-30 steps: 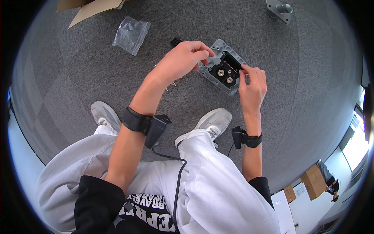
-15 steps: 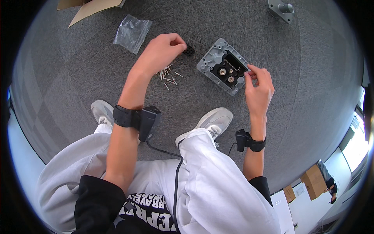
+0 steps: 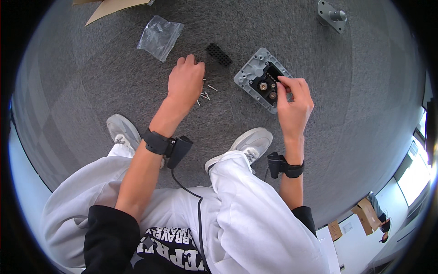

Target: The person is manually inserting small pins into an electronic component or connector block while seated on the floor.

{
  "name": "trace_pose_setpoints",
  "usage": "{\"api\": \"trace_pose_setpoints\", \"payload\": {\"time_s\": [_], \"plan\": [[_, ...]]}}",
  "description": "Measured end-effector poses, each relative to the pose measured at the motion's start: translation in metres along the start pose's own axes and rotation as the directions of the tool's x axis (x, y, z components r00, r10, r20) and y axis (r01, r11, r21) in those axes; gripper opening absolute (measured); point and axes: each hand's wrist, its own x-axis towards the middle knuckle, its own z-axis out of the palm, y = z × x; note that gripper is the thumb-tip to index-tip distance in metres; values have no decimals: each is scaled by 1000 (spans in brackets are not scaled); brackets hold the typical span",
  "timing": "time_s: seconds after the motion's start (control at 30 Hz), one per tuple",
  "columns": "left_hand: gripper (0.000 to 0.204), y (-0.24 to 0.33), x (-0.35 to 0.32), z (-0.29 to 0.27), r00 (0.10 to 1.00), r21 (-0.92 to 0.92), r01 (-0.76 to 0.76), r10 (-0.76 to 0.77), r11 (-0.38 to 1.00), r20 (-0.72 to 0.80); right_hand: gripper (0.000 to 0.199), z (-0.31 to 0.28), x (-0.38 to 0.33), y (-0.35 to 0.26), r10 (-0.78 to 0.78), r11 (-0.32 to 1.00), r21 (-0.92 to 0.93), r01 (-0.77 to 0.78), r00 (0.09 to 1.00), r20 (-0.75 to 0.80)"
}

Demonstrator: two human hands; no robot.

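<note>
The left hand (image 3: 185,82) has left the black block (image 3: 219,55), now beyond its fingers, putting pins (image 3: 205,95) within reach; its grip is hidden. The right hand (image 3: 294,101) pinches narrowly over the grey box (image 3: 248,75), contents unclear.

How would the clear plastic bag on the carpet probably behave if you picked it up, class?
The clear plastic bag would likely feel floppy, since it lies creased and wrinkled. It is probably light, as it looks thin and see-through.

Grey housing (image 3: 258,72) lying flat; pins (image 3: 205,95) scattered left.
</note>
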Motion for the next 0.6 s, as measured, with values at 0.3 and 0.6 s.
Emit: {"api": "trace_pose_setpoints", "payload": {"time_s": [0.3,0.6], "plan": [[15,-3,14,-34,981,-361,15,55,932,184,15,-1,0,-18,18,998,60,-17,1000,-14],[23,38,28,-75,800,-740,189,336,645,497,12,13,-10,-37,-4,932,356,-73,978,211]]}}
